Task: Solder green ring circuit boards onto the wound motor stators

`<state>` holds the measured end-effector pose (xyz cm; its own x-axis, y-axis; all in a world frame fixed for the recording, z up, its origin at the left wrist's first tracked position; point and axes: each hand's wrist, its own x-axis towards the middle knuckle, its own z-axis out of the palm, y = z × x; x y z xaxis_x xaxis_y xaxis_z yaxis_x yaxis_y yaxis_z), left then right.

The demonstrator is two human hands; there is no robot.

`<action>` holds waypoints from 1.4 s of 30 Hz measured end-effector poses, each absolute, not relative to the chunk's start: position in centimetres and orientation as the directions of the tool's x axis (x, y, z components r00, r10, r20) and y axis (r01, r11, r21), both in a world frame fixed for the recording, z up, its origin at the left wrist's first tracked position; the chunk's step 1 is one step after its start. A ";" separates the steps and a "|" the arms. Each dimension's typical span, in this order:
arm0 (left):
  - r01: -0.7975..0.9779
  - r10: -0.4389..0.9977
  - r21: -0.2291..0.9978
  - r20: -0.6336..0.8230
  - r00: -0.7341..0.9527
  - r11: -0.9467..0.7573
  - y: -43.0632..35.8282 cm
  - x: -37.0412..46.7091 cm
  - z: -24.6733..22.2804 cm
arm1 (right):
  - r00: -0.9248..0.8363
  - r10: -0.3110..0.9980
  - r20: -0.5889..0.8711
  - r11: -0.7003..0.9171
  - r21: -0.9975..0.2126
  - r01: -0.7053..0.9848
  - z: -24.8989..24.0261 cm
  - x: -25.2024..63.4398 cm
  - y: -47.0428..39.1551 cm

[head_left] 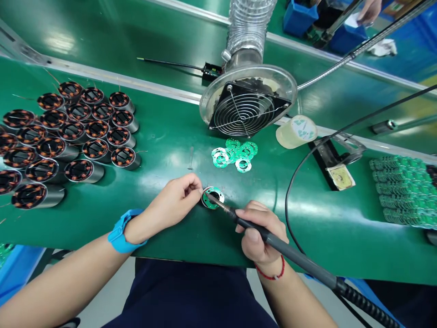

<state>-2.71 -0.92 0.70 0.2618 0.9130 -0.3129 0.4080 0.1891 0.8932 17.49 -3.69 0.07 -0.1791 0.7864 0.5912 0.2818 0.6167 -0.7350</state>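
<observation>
My right hand [262, 230] is wrapped round the dark handle of a soldering iron [290, 250]. Its metal tip rests at the left part of a green ring-shaped circuit board [220, 195] in front of me. Beside that board, the fingers of my left hand [180, 196] are pinched together on what looks like a thin wire, of which a pale curved bit shows at the board's left edge. What lies under the board is mostly hidden. Just beyond it, several loose ring boards [243, 164] lie in a small pile.
Several wound motor stators [83, 171] stand in rows at left. A fume extractor fan [244, 109] hangs over the table's back. To its right are a pale round container [296, 132], an iron stand with sponge [340, 176], and stacked ring boards [403, 191]. The iron's black cable [288, 200] loops at right.
</observation>
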 end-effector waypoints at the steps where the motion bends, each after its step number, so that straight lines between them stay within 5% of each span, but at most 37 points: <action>1: 0.411 0.912 0.892 -0.314 0.262 0.189 -0.9 -2.7 0.7 | -0.183 0.785 0.592 0.619 -0.735 0.278 0.0 17.5 -3.7; 7: 0.435 0.917 0.883 -0.306 0.256 0.173 -0.9 -2.5 1.0 | -0.157 0.843 0.514 0.536 -0.780 0.324 -0.5 17.5 -3.7; 12: 0.449 0.927 0.882 -0.277 0.252 0.142 -0.8 -2.4 1.2 | -0.435 0.854 0.286 0.492 -0.714 0.497 0.0 17.1 -2.9; 18: 0.424 0.908 0.888 -0.313 0.280 0.176 -1.3 -2.4 0.8 | -0.532 0.828 0.177 0.445 -0.785 0.430 0.0 17.7 -2.4; 30: 0.352 0.832 0.903 -0.383 0.402 0.246 -1.5 -2.3 0.6 | -0.244 0.957 0.155 0.222 -0.934 0.279 -1.4 14.9 -3.6; 37: 0.358 0.862 0.890 -0.400 0.312 0.283 -1.9 -2.0 1.0 | -0.318 0.923 0.215 0.324 -0.880 0.346 -1.8 16.1 -3.6; 42: 0.385 0.850 0.869 -0.435 0.297 0.311 -1.5 -2.2 2.0 | -0.448 0.829 0.335 0.549 -0.639 0.539 -4.4 18.7 -2.0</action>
<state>-2.16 -1.50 2.00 0.2971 0.8499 -0.4352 0.3849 0.3106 0.8692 18.70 -2.02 -4.41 -0.4478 0.8290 0.3351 0.5390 0.5493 -0.6386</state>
